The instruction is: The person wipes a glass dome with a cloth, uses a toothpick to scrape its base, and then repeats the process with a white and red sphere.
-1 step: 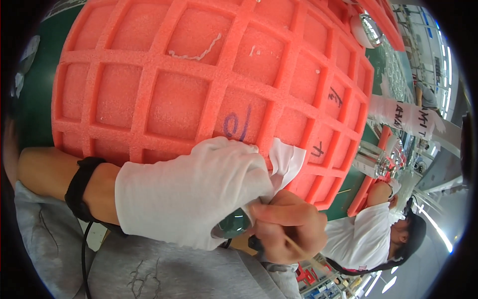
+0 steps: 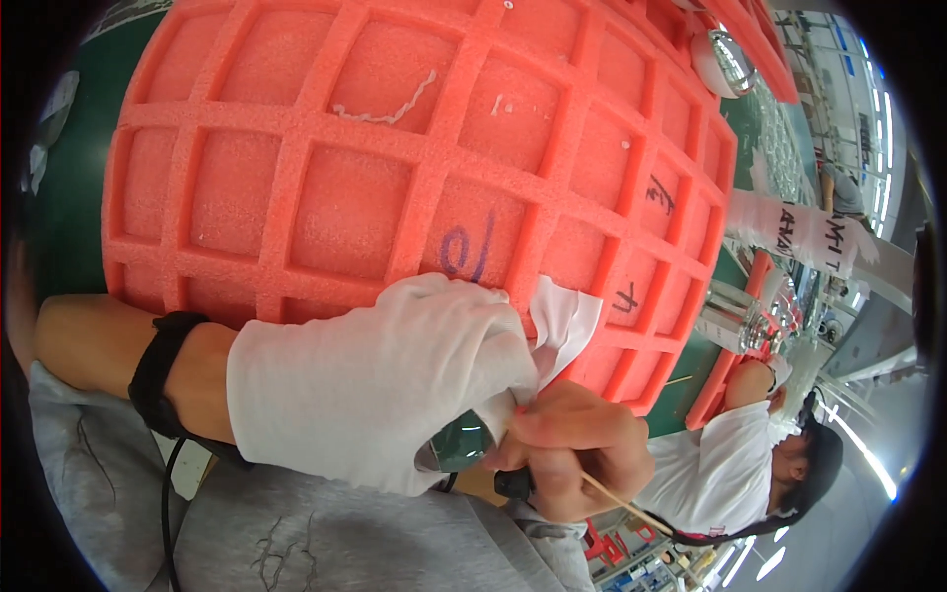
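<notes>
Your gloved left hand [image 2: 395,380] is curled round the shiny piece [image 2: 461,441], at nine o'clock from your bare right hand [image 2: 582,449]. That one is folded on a stick [image 2: 621,501] slanting to four o'clock. A bare fingertip could smudge the gloss; a slack left grip could drop it towards your lap. The cloth [image 2: 565,321], at one o'clock against the tray [image 2: 350,202], could snag your fingers.

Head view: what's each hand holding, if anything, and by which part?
White-gloved left hand: a shiny, rounded, greenish piece, grip hidden. Bare right hand: a thin, pale stick, by its hidden part. Wrinkled white sheet: can't tell.
</notes>
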The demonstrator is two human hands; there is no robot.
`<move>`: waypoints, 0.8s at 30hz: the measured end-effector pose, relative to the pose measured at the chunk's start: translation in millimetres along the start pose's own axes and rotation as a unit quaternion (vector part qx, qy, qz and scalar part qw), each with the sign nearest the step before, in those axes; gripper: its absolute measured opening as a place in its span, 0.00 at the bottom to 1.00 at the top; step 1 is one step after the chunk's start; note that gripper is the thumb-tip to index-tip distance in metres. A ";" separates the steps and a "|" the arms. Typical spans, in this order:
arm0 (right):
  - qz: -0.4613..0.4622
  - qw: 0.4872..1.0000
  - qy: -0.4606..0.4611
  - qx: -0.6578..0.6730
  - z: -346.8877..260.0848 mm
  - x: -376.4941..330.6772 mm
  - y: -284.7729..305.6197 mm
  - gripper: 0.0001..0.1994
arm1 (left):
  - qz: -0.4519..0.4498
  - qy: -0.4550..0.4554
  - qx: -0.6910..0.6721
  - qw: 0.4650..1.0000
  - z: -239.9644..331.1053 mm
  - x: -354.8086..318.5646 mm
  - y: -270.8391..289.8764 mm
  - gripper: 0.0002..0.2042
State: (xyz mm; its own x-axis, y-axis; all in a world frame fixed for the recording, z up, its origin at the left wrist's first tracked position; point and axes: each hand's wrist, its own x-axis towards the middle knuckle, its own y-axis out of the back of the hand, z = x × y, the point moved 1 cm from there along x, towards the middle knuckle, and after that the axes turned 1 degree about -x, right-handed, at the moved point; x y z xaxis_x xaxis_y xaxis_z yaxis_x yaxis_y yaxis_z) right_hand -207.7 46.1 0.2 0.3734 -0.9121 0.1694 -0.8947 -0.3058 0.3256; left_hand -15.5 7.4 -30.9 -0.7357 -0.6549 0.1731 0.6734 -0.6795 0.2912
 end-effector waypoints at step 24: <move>-0.030 0.994 0.084 -0.055 -5.8 -1.8 -3.8 0.06 | -0.067 0.027 0.067 0.995 2.7 -3.3 -2.8 0.19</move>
State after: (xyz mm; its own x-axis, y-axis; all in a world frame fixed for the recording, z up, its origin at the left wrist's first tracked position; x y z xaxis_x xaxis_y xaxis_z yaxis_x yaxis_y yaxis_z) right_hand -203.5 50.4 4.1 0.4698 -0.8315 0.2965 -0.8405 -0.3186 0.4383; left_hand -15.1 12.4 -29.8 -0.8105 -0.5810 0.0752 0.5515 -0.7135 0.4322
